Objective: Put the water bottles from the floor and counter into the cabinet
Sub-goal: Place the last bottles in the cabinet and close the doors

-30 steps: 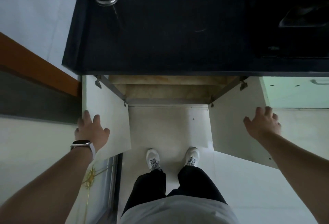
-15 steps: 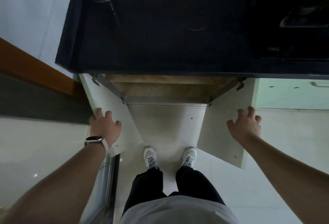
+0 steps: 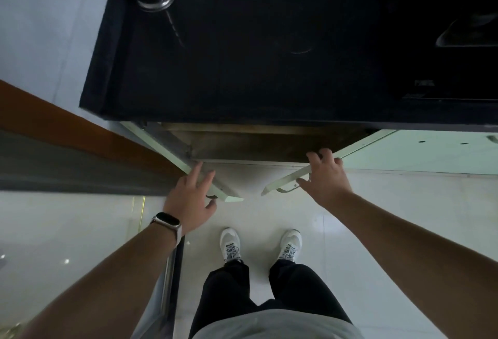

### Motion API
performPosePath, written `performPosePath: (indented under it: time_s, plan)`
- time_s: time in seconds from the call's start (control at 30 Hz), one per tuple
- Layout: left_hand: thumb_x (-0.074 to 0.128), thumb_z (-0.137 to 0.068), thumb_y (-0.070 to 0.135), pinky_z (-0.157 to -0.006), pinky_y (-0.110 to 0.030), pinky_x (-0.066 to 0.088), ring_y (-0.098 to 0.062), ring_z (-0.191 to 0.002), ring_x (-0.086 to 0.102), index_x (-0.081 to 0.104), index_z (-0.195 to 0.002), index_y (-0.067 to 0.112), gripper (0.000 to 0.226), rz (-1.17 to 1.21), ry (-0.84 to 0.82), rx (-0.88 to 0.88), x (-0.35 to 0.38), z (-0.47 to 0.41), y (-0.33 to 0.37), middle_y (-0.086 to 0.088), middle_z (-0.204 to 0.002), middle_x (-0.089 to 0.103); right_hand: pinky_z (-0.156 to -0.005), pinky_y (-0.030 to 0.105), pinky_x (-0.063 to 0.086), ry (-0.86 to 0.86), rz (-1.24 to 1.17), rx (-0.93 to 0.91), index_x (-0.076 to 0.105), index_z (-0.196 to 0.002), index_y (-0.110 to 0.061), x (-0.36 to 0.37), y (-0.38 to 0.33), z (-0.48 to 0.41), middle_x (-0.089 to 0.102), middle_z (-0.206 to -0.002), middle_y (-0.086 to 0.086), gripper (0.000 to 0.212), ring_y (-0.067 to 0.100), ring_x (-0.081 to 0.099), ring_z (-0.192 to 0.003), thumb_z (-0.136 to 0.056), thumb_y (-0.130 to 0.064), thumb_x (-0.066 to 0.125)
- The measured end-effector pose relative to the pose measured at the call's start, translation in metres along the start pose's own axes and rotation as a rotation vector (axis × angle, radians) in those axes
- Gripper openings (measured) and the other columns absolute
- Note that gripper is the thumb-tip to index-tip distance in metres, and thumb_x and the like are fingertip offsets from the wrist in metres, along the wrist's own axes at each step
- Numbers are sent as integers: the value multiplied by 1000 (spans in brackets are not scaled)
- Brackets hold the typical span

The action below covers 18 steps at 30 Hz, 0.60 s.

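The view is dim and underexposed with a cool grey cast: the black counter (image 3: 242, 56) swallows nearly all detail, and the cabinet (image 3: 256, 144) opening under its edge sits in murky brown shadow. The brightest areas are the glossy floor (image 3: 390, 217) and the pale wall (image 3: 48, 29) at left, with soft sheen, a few small glints and no hard-edged shadows. Wide-angle distortion bows straight lines near the edges, and sharpness falls off toward the bottom corners.

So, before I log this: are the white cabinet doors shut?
Ajar: the left white cabinet door and right white cabinet door angle outward, a gap between their free edges.
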<state>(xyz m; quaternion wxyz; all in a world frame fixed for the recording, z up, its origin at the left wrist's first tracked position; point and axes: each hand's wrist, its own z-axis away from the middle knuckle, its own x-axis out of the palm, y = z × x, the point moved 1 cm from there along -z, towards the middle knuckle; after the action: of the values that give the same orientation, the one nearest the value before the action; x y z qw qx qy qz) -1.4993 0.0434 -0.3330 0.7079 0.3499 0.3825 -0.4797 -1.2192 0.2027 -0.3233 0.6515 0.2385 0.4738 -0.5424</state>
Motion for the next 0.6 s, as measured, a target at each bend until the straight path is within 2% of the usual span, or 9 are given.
performPosePath:
  time_s: [0.07,0.13,0.23,0.3,0.37,0.47,0.6]
  plan:
    - [63,-95,45,-89,-41,58,-33,-129,52,21,-161,26,80,-55,34,-24,-3,-8,6,-12,-169,10,-95,42,49,61,20,-46,36,-142,-18,-5,1,-10,41,-138,9,69,32,48,-118,-87,-46,68]
    - [63,-94,48,-90,-44,57,-33,-126,55,20,-160,25,82,-79,52,-43,-10,-20,13,-14,-166,18,-93,42,50,115,80,-112,33,-143,-19,-9,1,-20,42,-136,7,72,29,48,-118,-86,-47,68]
    - [68,-92,49,-91,-45,52,-34,-125,53,28,-159,19,84,-152,122,-15,-24,-39,22,-17,-150,40,-103,44,40,177,226,-207,27,-146,-20,-15,-2,-37,37,-142,9,81,31,41,-126,-84,-52,67]
    - [73,-87,49,-91,-48,50,-37,-122,54,35,-156,16,85,-202,203,12,-32,-50,28,-19,-140,48,-108,46,35,215,292,-257,23,-148,-19,-19,-3,-47,34,-145,11,86,33,38,-129,-83,-55,67]
    - [77,-83,47,-95,-52,48,-40,-125,51,39,-153,14,87,-215,250,11,-39,-62,33,-21,-141,50,-109,48,33,226,328,-282,22,-150,-19,-22,-5,-54,35,-144,12,91,34,38,-129,-81,-56,68]
    - [84,-76,47,-104,-56,44,-42,-137,43,38,-153,12,96,-223,277,35,-46,-84,39,-21,-150,44,-102,48,38,260,362,-285,22,-150,-18,-23,-9,-64,37,-141,13,96,33,43,-121,-77,-56,72]
    - [86,-74,45,-109,-59,39,-42,-140,42,42,-151,9,96,-197,346,96,-49,-115,37,-21,-152,44,-93,47,40,344,368,-248,36,-144,-15,-28,-18,-82,46,-134,11,89,31,47,-113,-73,-50,76]
